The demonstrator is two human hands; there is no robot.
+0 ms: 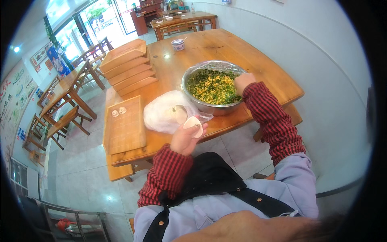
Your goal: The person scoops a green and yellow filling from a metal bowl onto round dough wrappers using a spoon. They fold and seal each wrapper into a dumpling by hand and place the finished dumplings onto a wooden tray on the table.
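My left hand (183, 139) holds a round dough wrapper (193, 127) on its palm and fingers, over the table's near edge. Beside it lies a white plastic bag (161, 112) with more wrappers (179, 114) showing in its opening. My right hand (244, 82) is curled at the right rim of a large steel bowl (208, 108). Its fingers are hidden, so whether they grip a utensil is unclear. Chopped greens with yellow bits (215, 87) fill the bowl, and cling film (222, 64) covers its far side. Two folded dumplings (118, 112) rest on a wooden tray (127, 133) at the left.
Several wooden trays (131, 71) are stacked at the table's left edge. A lidded blue-and-white jar (178, 45) stands farther back on the wooden table (193, 53). A white wall (320, 75) runs along the right. Other tables (68, 83) and benches (65, 122) stand to the left.
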